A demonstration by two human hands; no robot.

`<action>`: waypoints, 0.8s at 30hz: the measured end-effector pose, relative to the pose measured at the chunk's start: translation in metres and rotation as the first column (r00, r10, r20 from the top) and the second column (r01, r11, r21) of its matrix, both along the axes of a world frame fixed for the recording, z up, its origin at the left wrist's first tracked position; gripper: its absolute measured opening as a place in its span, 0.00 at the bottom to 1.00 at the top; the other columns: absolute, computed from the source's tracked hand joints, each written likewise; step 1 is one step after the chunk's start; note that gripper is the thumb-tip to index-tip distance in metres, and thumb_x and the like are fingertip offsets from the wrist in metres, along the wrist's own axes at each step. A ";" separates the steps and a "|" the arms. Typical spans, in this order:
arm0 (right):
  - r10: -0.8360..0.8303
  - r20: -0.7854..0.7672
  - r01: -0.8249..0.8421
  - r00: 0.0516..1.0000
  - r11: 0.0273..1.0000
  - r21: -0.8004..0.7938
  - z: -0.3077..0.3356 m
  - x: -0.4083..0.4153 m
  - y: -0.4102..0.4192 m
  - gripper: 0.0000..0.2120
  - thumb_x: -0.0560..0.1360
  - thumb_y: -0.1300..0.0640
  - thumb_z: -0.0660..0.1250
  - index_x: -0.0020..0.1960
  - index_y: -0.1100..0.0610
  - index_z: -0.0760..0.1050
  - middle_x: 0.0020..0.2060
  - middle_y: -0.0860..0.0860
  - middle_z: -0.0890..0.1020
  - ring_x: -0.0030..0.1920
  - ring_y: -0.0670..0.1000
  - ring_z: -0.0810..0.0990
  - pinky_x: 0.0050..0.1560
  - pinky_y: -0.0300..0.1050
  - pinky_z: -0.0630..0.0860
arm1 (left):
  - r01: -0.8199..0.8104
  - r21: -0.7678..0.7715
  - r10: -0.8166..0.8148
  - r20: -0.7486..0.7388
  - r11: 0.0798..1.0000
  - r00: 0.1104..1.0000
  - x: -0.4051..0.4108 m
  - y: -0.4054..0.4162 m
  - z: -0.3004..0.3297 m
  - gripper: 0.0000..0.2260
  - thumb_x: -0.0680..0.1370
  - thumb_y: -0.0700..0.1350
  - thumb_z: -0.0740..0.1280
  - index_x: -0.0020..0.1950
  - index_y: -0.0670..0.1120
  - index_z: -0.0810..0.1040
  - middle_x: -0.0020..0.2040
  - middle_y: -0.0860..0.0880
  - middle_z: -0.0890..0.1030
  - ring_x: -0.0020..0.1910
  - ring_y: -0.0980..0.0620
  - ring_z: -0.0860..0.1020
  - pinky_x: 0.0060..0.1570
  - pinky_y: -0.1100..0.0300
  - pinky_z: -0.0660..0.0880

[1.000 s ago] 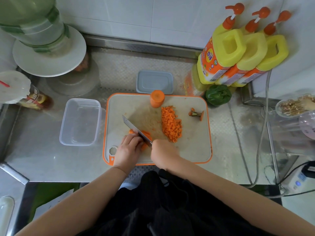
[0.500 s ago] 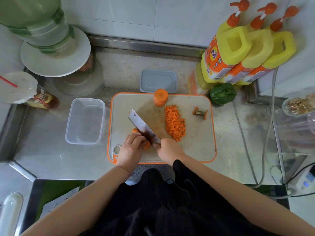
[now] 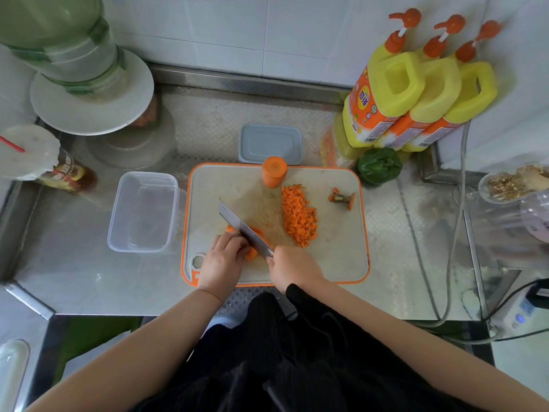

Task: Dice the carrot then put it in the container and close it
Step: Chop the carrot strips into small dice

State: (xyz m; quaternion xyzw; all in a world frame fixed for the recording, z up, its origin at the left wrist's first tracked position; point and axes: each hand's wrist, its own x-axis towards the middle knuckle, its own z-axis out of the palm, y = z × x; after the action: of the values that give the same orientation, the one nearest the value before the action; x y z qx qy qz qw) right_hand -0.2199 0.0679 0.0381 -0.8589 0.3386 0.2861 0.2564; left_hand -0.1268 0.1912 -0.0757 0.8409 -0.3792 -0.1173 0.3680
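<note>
A cutting board (image 3: 341,263) with an orange rim is taken as the landmark. At its near left part, carrot strips (image 3: 252,252) are held down by the left hand (image 3: 222,260); the fingers (image 3: 234,242) are curled over the strips, whose orange ends are seen just beyond the fingertips and beside the knuckles, touching them. The handle of a knife (image 3: 242,228) is gripped by the right hand (image 3: 294,267), its fingers clenched round it; the blade is laid slantwise across the strips, right against the left hand's knuckles, with its tip pointing toward the far left of the board. A heap of diced carrot (image 3: 298,215) is seen at the middle of the board, to the right of the blade and apart from both hands. An uncut carrot stump (image 3: 274,175) is stood upright at the board's far edge, and a carrot top (image 3: 343,199) is left at the far right part. A clear container (image 3: 144,211) is set just left of the board, open, and its grey lid (image 3: 269,144) is laid just behind the board's far edge. A green pepper (image 3: 378,165) is found at the board's far right corner, off the board.
</note>
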 end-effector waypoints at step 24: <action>-0.128 -0.040 0.132 0.991 0.986 0.106 -0.028 0.011 -0.002 0.13 0.81 0.51 0.58 0.55 0.60 0.74 0.50 0.58 0.80 0.51 0.60 0.79 0.45 0.47 0.72 | -0.015 -0.023 0.013 -0.080 1.000 0.997 -0.003 0.005 0.001 0.13 0.77 0.47 0.60 0.46 0.41 0.82 0.49 0.46 0.79 0.51 0.50 0.73 0.51 0.60 0.70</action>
State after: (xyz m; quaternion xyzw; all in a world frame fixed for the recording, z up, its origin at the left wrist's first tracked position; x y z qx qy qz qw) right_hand -0.2089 0.0658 0.0099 -0.8151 0.3821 0.3006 0.3152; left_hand -0.1301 0.1959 -0.0743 0.8338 -0.3598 -0.1438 0.3933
